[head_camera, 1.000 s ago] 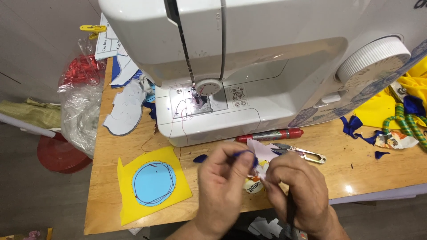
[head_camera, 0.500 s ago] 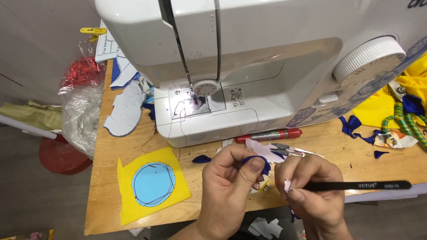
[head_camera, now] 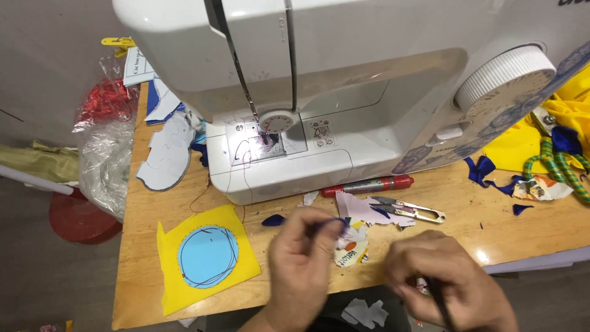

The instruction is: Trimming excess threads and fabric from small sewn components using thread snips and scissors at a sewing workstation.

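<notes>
Meanwhile, the left hand (head_camera: 304,264) pinched a small dark-blue scrap (head_camera: 335,226) at its fingertips above the counter (head_camera: 144,246), just below the sewing machine (head_camera: 344,98). Nearby, the right hand (head_camera: 445,280) was clenched around a black pen (head_camera: 439,304).

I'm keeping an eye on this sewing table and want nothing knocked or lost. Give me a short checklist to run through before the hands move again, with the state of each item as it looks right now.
1. Left hand has a grip on the small blue scrap: ok, pinched at the fingertips.
2. Right hand holds the dark pen: ok, though the view is blurred.
3. Thread snips lie apart from both hands: ok, on the table.
4. Red marker lies flat by the sewing machine: ok.
5. Yellow cloth with blue circle lies flat, untouched: ok.
6. Needle area free of cloth: cannot tell; only loose thread shows.
</notes>
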